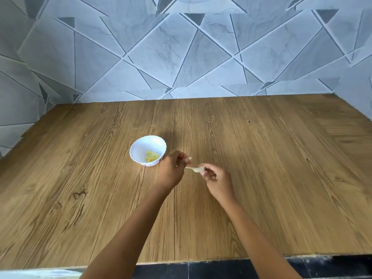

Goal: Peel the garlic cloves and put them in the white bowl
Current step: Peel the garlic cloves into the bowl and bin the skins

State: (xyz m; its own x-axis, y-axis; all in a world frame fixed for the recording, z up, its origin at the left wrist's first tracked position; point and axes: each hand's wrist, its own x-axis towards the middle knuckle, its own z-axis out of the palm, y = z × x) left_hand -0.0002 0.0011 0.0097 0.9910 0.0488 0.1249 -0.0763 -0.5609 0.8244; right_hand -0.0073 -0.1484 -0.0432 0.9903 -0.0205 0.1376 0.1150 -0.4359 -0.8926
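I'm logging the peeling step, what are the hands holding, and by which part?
A garlic clove, pinched at its two ends: left hand on one, right hand on the other.

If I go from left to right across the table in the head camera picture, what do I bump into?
white bowl → left hand → garlic clove, pinched between both hands → right hand
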